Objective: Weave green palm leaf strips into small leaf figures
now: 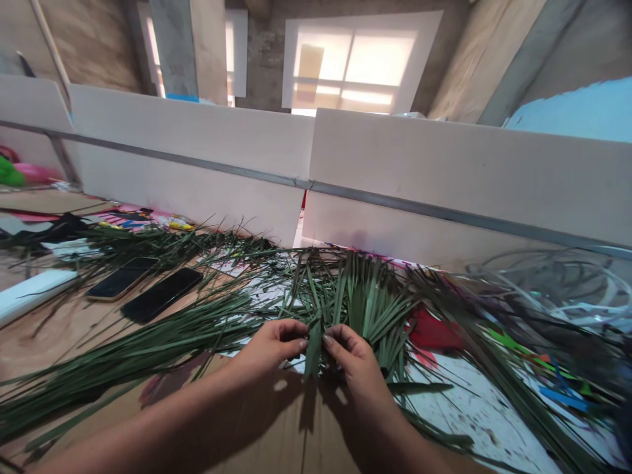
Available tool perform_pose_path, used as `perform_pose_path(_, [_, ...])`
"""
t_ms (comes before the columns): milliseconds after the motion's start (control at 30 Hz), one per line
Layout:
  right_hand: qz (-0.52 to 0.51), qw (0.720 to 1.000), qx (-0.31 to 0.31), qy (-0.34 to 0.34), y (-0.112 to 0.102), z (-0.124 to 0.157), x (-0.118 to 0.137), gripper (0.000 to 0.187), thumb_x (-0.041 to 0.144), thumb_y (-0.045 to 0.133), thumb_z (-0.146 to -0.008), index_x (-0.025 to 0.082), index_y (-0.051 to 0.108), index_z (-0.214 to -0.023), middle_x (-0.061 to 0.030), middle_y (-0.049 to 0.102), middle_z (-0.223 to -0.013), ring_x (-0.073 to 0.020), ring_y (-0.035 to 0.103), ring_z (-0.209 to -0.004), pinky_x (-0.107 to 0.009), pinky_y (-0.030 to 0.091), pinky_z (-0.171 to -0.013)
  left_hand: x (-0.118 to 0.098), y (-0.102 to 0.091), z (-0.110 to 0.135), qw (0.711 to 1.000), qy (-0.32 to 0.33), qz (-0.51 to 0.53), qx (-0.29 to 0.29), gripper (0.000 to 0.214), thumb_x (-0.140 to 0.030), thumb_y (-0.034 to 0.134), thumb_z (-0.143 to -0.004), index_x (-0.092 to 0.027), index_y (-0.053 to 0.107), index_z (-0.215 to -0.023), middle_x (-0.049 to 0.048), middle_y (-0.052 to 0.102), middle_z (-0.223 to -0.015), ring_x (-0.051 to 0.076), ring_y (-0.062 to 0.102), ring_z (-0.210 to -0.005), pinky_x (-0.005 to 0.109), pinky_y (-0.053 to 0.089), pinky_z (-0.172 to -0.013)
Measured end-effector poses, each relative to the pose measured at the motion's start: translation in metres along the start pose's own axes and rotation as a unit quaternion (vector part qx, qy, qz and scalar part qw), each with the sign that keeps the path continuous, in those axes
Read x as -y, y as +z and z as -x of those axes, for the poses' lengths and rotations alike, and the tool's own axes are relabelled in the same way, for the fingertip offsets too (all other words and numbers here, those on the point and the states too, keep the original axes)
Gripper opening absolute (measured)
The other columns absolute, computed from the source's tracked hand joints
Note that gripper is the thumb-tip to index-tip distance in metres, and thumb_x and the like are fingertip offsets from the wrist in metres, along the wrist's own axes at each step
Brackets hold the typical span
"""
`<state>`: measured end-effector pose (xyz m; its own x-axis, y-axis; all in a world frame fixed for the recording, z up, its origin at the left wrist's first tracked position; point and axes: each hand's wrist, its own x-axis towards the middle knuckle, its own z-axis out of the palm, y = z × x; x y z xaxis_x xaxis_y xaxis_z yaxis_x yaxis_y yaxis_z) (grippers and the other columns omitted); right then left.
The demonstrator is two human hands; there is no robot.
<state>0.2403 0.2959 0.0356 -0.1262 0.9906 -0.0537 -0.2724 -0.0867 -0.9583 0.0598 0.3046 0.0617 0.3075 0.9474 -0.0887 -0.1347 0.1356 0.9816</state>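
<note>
My left hand (274, 347) and my right hand (353, 359) meet near the middle of the table, fingers curled and pinching the near end of a fan of green palm-leaf strips (360, 296). The strips splay away from my fingers toward the white partition. My left hand's fingertips press on a folded strip (313, 345) that hangs down between both hands; my right hand grips the same bundle from the right. A long sheaf of loose green strips (123, 355) lies to the left of my left forearm.
Two dark phones (162, 293) (121, 276) lie on the brown table at left. A white partition wall (444, 171) with a metal rail runs across the back. More leaf strips and coloured scraps (543, 368) clutter the right side. A white bar (29, 293) lies far left.
</note>
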Motion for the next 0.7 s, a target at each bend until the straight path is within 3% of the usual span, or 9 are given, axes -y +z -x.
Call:
perform_pose_path(233, [0.004, 1.0, 0.001, -0.014, 0.001, -0.001, 0.004, 0.04, 0.051, 0.089, -0.065, 0.019, 0.067, -0.073, 0.0031, 0.057, -0.064, -0.0112, 0.046, -0.056, -0.022, 0.036, -0.051, 0.005, -0.001, -0.001, 1.0, 0.005, 0.011, 0.005, 0.024, -0.027, 0.089, -0.06, -0.016, 0.075, -0.075, 0.0019, 0.069, -0.069, 0.015, 0.055, -0.063, 0.027, 0.039, -0.064])
perform_pose_path(333, [-0.015, 1.0, 0.0, -0.012, 0.004, -0.001, 0.004, 0.044, 0.053, 0.092, -0.06, 0.018, 0.066, -0.071, 0.0037, 0.057, -0.062, -0.0101, 0.046, -0.055, -0.021, 0.036, -0.05, 0.005, 0.0, -0.002, 0.999, 0.008, 0.023, 0.022, 0.024, -0.029, 0.089, -0.061, -0.015, 0.075, -0.075, 0.0032, 0.069, -0.069, 0.015, 0.056, -0.064, 0.028, 0.04, -0.065])
perform_pose_path(500, [-0.044, 0.999, -0.011, 0.027, 0.003, -0.004, 0.004, 0.05, 0.055, 0.094, -0.055, 0.019, 0.066, -0.075, 0.0063, 0.054, -0.058, -0.0087, 0.044, -0.048, -0.02, 0.034, -0.045, 0.009, -0.001, -0.003, 0.997, -0.016, 0.074, -0.011, 0.038, -0.03, 0.095, -0.056, -0.016, 0.075, -0.085, 0.0043, 0.072, -0.078, 0.017, 0.061, -0.071, 0.029, 0.043, -0.072])
perform_pose_path(700, [-0.015, 1.0, -0.016, -0.001, -0.001, -0.005, 0.0, 0.047, 0.057, 0.092, -0.06, 0.02, 0.067, -0.076, 0.0056, 0.056, -0.059, -0.0094, 0.045, -0.05, -0.021, 0.036, -0.046, 0.016, -0.006, -0.005, 0.995, -0.03, 0.091, 0.005, 0.038, -0.04, 0.092, -0.066, -0.017, 0.076, -0.092, 0.0053, 0.071, -0.083, 0.016, 0.06, -0.069, 0.028, 0.042, -0.066])
